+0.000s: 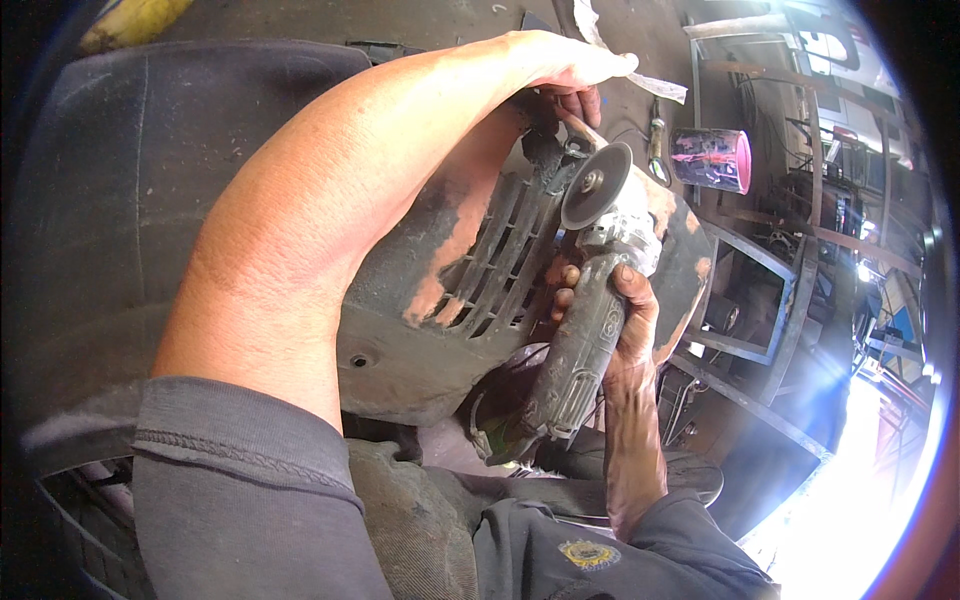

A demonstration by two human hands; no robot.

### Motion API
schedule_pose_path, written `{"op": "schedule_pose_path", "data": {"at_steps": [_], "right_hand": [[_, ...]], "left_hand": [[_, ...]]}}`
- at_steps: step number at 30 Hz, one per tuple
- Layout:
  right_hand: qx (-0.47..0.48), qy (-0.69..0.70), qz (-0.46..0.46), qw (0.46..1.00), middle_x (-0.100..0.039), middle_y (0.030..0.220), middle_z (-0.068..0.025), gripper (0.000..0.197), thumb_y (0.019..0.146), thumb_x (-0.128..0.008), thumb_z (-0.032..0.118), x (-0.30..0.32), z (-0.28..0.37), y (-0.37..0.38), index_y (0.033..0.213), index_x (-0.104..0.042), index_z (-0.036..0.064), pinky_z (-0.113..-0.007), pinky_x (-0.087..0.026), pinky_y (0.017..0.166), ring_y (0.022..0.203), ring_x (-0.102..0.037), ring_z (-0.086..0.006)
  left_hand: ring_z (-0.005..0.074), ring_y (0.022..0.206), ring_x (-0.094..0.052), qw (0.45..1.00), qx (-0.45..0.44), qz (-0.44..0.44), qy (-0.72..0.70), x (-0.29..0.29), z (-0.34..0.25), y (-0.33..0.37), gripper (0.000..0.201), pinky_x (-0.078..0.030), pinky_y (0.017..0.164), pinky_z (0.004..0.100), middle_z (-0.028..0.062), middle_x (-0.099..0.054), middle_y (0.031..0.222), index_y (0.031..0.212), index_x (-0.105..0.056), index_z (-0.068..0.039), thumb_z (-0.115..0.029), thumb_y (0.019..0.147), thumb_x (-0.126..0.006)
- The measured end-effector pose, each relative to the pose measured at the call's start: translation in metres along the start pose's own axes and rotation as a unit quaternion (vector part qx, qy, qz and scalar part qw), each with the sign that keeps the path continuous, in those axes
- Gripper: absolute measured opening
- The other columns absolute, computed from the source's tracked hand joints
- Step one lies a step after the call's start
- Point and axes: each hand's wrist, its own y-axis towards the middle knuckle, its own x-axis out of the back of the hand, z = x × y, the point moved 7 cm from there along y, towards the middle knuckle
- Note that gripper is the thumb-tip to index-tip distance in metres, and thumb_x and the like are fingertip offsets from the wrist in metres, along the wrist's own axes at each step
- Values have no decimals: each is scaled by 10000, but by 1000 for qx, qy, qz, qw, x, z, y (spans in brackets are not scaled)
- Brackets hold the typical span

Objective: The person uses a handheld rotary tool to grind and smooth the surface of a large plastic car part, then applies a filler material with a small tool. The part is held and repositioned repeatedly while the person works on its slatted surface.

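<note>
An angle grinder with a dark body and silver head is gripped in my right hand, fingers wrapped round its body. Its thin dark disc stands tilted at the upper end, near the panel; whether they touch I cannot tell. My left arm reaches across to the far end of a dark, bumper-like panel with grille slots and orange-brown patches. There my left hand bends down with its fingers curled at the panel's far edge, partly hidden by the wrist.
A pink-and-black bucket stands on the floor at the far right, beside a small long tool. Metal frames fill the right side. A large dark panel lies at left. A pale strip hangs near my left hand.
</note>
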Motion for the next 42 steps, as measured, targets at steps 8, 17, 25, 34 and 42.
{"op": "schedule_pose_path", "data": {"at_steps": [8, 17, 25, 34, 42], "right_hand": [[3, 13, 13, 1000, -655, 949, -197, 515, 784, -677, 288, -3, -1, 2, 1137, -534, -59, -445, -619, 674, 771, -695, -310], [18, 7, 10, 1000, -649, 959, -190, 516, 777, -678, 279, 0, 1, -2, 1138, -536, -61, -445, -614, 680, 771, -691, -310], [-2, 29, 13, 999, -650, 956, -190, 511, 778, -676, 271, -1, -4, 3, 1140, -536, -61, -450, -612, 683, 770, -690, -312], [-1, 33, 15, 999, -660, 953, -194, 501, 786, -677, 282, -1, -1, 5, 1131, -543, -56, -455, -612, 688, 780, -695, -319], [1, -3, 13, 1000, -652, 970, -187, 495, 781, -680, 290, 2, 3, -1, 1120, -547, -46, -458, -613, 699, 785, -693, -322]], "left_hand": [[315, 984, -649, 1000, -9, 4, 24, 1, -1, 3, 960, -471, 929, 400, 262, -653, 1113, 1155, -625, 108, -727, 927, -212], [321, 979, -654, 1000, -15, 13, 12, -5, -7, -8, 1000, -470, 930, 394, 263, -656, 1108, 1164, -618, 113, -747, 916, -172], [175, 699, -585, 998, -1, -2, 60, -1, -1, 6, 949, -436, 727, 375, 118, -715, 858, 1151, -689, -30, -741, 910, -108], [315, 924, -665, 1000, 16, 9, 3, -5, -5, -6, 1002, -484, 878, 408, 273, -669, 1049, 1150, -631, 98, -769, 897, -196], [272, 847, -646, 1000, 22, 13, 6, -5, -3, -3, 989, -477, 821, 392, 219, -686, 955, 1139, -649, 69, -759, 902, -163]]}}
